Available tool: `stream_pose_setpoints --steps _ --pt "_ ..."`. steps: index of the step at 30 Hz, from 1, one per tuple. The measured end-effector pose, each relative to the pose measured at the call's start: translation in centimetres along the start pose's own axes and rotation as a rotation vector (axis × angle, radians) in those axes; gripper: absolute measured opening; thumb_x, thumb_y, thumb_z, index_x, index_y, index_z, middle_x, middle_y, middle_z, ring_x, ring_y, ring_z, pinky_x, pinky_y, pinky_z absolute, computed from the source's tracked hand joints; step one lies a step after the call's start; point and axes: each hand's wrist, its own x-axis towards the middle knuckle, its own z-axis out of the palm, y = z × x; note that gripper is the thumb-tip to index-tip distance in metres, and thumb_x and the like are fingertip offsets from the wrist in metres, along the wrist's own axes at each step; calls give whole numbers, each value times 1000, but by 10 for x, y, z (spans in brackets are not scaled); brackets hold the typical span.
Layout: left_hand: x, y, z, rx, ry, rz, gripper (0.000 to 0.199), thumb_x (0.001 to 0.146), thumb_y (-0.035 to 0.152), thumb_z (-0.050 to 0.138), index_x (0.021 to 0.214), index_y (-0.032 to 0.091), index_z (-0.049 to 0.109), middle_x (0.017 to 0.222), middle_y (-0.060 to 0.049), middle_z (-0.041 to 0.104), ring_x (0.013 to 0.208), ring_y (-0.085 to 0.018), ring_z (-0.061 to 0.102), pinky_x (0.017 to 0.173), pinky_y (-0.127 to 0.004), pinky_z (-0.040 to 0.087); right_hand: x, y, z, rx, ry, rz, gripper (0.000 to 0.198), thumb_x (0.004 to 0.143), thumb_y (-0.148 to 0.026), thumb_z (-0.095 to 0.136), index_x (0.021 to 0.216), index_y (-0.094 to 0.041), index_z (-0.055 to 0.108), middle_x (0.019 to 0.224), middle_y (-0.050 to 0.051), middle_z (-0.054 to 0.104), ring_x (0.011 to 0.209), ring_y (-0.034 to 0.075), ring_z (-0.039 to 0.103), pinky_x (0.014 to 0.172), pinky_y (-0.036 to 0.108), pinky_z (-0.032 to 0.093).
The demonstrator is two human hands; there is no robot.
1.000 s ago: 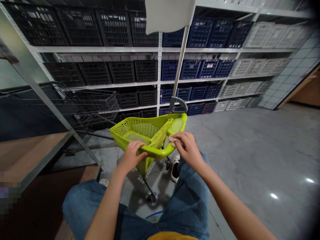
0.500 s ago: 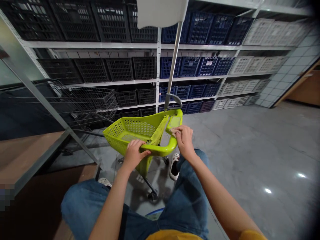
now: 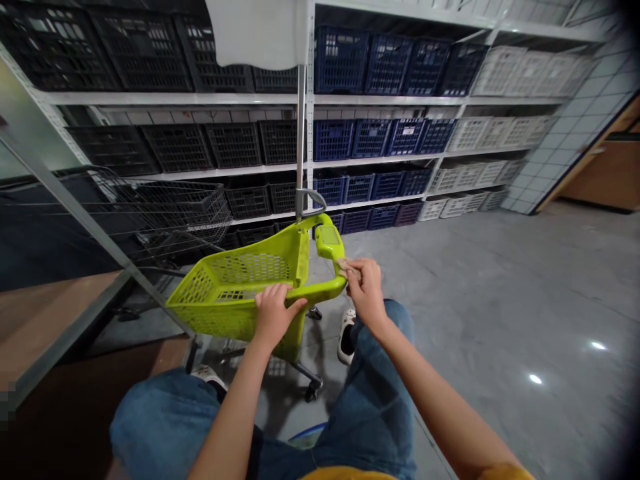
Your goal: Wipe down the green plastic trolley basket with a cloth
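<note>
A lime-green plastic shopping cart (image 3: 235, 270) on wheels stands between my knees, its basket pointing left. A grey pole (image 3: 301, 133) rises from it and carries a white board (image 3: 257, 30). My left hand (image 3: 274, 312) is closed over the basket's rim where the handle begins, thumb toward me. At the right bend of the handle, my right hand (image 3: 366, 285) pinches a small beige cloth (image 3: 346, 267) and presses it to the green plastic. Part of the cloth is hidden by my fingers.
Shelves hold black crates (image 3: 233, 145), blue crates (image 3: 370, 139) and white crates (image 3: 467, 133). A dark wire cart (image 3: 175, 207) stands behind at left, near a metal-framed bench (image 3: 55, 327). A blue-rimmed container (image 3: 307, 433) sits below me on the grey floor (image 3: 480, 293).
The green cart has turned, its basket and pole swinging left. My right hand and the cloth are now at the handle's bend, lower along it from the grey panel. My left hand still grips the rim.
</note>
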Motion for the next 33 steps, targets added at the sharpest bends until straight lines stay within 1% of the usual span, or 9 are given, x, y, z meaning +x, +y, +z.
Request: stream_pose_setpoints --steps 3,6,8,15,17,21,26,28,33 --pt "1 4 0 -20 -25 -23 45 87 62 51 103 21 60 101 -9 66 99 -27 53 88 -43 35 -19 -12 17 -3 61 -3 19 92 -18 49 108 -23 58 110 10 58 107 26 54 92 48 47" --pt "2 4 -1 -46 -62 -27 41 92 57 46 108 21 58 106 -8 65 103 -27 53 88 -43 35 -40 -22 30 -22 -98 -196 31 91 -14 50 116 -30 59 114 7 60 105 26 56 91 45 49" --pt "4 1 -2 -68 -84 -15 38 94 53 43 112 22 57 110 -7 65 107 -26 54 89 -43 36 -43 -19 32 -44 -121 -268 35 90 -12 50 117 -31 59 112 6 61 103 25 57 89 43 50" --pt "10 1 3 -117 -116 -3 39 95 51 41 118 24 57 115 -8 64 109 -26 53 90 -44 37 -25 -10 35 -81 215 -46 26 90 -13 56 113 -25 60 112 10 59 109 24 55 93 44 47" --pt "10 2 3 -123 -120 -2 39 96 51 40 120 25 57 116 -7 64 109 -26 53 91 -44 36 -27 -16 41 -102 164 -105 28 90 -12 56 114 -24 60 112 10 60 109 23 55 93 42 47" --pt "12 -3 -1 -141 -138 12 37 95 48 44 124 27 55 118 -6 64 111 -25 55 93 -43 38 -17 -14 31 -165 -94 -289 31 92 -13 53 120 -24 58 117 9 64 110 21 57 92 38 45" --pt "15 -9 -2 -106 -141 11 37 92 52 50 113 23 60 112 -7 68 106 -26 59 92 -42 42 16 -5 2 -270 -109 -127 21 96 -18 50 114 -22 59 114 8 66 104 23 56 93 40 41" --pt "15 -9 2 -69 -119 10 37 92 52 50 112 22 60 111 -7 68 105 -26 59 90 -42 43 16 -15 7 -328 -156 -121 19 96 -20 49 112 -22 59 113 8 66 102 23 54 91 41 40" --pt "13 -6 7 -7 -67 4 35 92 48 51 112 21 60 108 -8 69 103 -27 60 88 -42 44 0 -40 33 -420 -347 -255 20 96 -25 50 113 -23 60 115 8 65 99 25 50 83 39 37"
